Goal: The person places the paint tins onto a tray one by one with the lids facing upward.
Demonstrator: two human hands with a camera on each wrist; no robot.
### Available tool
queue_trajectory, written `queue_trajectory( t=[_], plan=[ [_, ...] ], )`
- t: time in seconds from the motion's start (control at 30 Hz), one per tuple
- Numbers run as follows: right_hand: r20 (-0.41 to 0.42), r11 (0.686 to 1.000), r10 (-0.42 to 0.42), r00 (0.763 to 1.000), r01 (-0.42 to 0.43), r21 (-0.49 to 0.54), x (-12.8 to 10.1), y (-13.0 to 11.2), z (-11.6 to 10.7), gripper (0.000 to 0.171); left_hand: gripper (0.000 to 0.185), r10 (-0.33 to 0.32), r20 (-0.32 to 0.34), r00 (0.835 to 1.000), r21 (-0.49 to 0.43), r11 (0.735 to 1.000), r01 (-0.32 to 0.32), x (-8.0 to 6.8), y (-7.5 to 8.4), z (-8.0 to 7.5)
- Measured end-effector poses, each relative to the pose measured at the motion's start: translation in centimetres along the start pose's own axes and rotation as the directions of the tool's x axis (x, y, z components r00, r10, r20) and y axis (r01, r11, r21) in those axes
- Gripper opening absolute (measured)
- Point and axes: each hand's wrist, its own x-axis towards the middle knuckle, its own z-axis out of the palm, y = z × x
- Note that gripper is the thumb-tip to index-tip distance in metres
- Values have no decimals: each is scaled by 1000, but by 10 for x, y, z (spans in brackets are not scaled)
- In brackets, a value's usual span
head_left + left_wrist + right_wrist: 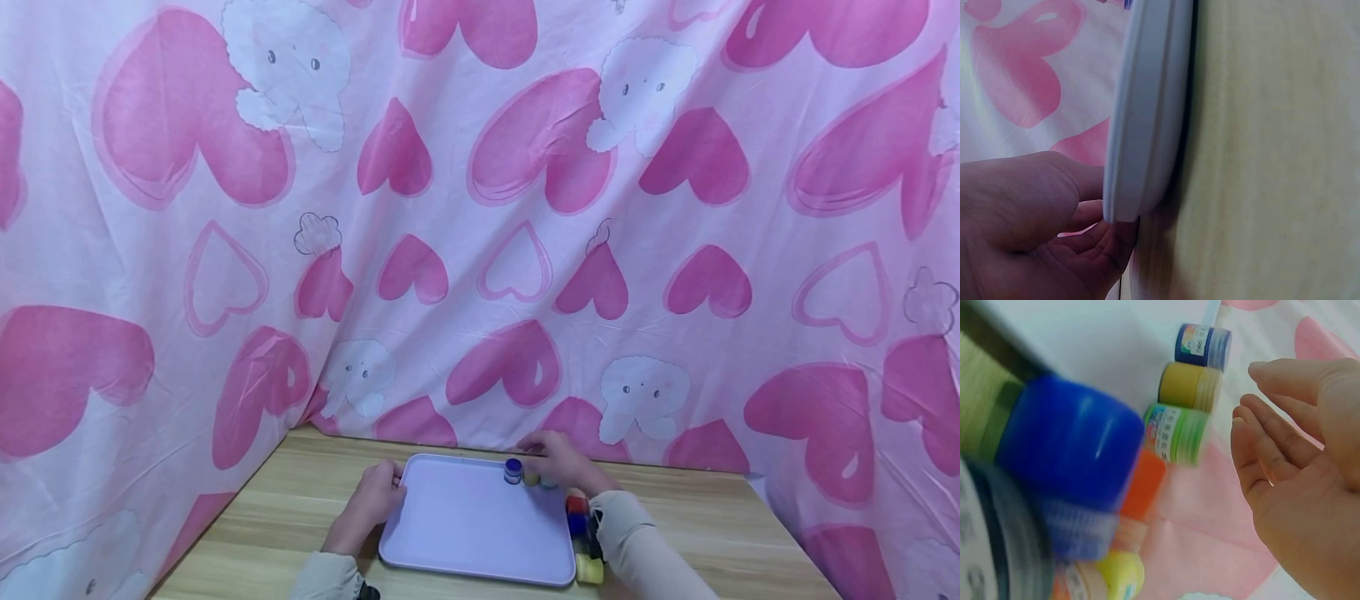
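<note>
My left hand (pixel 372 498) holds the left rim of a pale lilac tray (pixel 472 521); in the left wrist view the thumb and curled fingers grip the tray's edge (pixel 1141 125). On the tray's back right part stand small paint jars: a dark blue one (pixel 1202 347), a yellow one (pixel 1188 386) and a green one (pixel 1177 433). My right hand (pixel 561 460) hovers just behind and above these jars. In the right wrist view that hand (pixel 1310 469) has loosely bent fingers apart from the jars, with nothing between them.
Along the tray's right side are more jars: red (pixel 577 502), blue (pixel 577 523), a dark one partly behind my sleeve, and yellow (pixel 589 569). The wooden table (pixel 697 508) meets a pink heart-patterned cloth (pixel 525 267) at the back and left.
</note>
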Motion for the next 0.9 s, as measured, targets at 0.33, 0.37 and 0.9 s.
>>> queue_trajectory(
  t=[0.33,0.37,0.9],
  plan=[
    [-25,999,46,999,-46,5,-16,12,-15,31,15,-12,10,1000,-3,1000,12,3,-1,0],
    [-30,999,51,998,-51,6,-18,13,-17,31,15,-10,8,1000,-1,1000,10,3,-2,0],
    [-55,997,68,996,-66,41,-48,32,-34,32,14,-10,11,1000,-1,1000,10,0,0,1]
  ],
)
